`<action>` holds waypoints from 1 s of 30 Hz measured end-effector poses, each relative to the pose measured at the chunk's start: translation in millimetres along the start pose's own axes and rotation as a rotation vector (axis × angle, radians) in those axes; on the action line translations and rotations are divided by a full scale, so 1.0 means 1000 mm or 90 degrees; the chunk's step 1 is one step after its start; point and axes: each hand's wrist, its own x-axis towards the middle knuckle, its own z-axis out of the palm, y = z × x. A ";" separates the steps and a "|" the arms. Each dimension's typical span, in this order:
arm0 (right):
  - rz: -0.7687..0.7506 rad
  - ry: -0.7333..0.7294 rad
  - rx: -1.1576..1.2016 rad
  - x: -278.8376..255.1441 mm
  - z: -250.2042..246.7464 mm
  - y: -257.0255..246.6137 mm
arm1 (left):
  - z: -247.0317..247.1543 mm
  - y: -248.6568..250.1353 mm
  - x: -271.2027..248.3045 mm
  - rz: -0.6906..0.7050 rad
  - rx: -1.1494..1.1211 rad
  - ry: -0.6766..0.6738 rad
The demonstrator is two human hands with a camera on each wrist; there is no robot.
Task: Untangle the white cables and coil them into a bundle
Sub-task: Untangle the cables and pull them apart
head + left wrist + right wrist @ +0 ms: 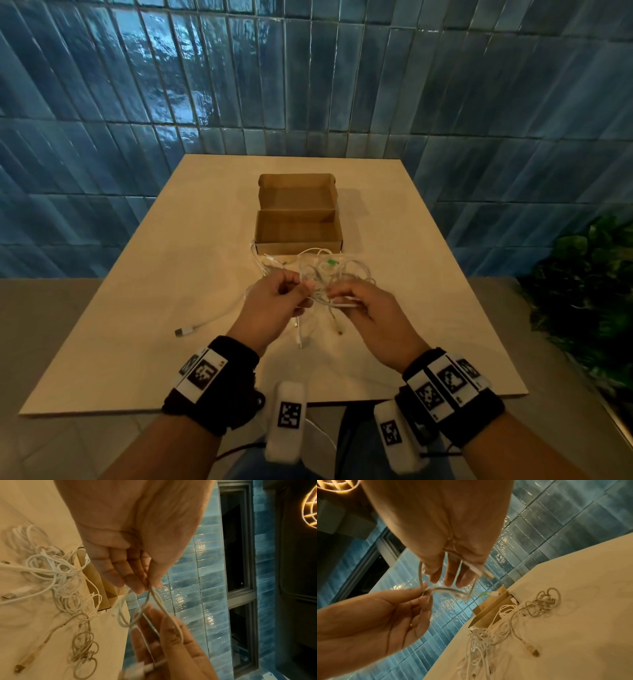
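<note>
At the lower left of the head view, a USB plug (pixel 183 331) lies on the table (pixel 137 308), at the end of one white strand that runs up to the right toward the hands. Right of it, near the middle of the frame, the left hand (pixel 274 301) is raised above the table; its thumb and fingertips pinch a thin strand of the white cables (pixel 329 270), and its other fingers are curled. In the left wrist view the pinched strand (pixel 154 596) goes down from these fingertips to the other hand.

Above the hands, in the centre of the frame, an open cardboard box (pixel 298 219) stands on the table with its lid folded back. The tangle of white cables lies just in front of the box, partly lifted, with a small green piece (pixel 331 262) in it.

Right of centre, the right hand (pixel 370 311) grips a white strand and a plug end between thumb and fingers, close beside the left hand. In the right wrist view a loop (pixel 421 574) hangs around its fingers (pixel 452 574).

At the right edge of the frame a green plant (pixel 589 281) stands beside the table.
</note>
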 end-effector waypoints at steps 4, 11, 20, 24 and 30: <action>0.015 -0.022 -0.007 -0.004 -0.006 0.000 | -0.003 -0.004 0.002 -0.009 -0.028 0.009; 0.136 -0.058 -0.018 -0.010 -0.019 -0.005 | -0.017 0.002 0.004 0.016 -0.158 0.018; 0.259 0.131 -0.218 -0.029 -0.073 0.058 | -0.086 -0.007 0.020 0.024 -0.235 0.189; 0.282 0.140 -0.251 -0.024 -0.069 0.072 | -0.077 -0.006 0.021 0.022 -0.247 0.179; 0.327 0.010 -0.442 -0.018 -0.065 0.087 | -0.053 0.003 0.014 -0.028 -0.305 0.063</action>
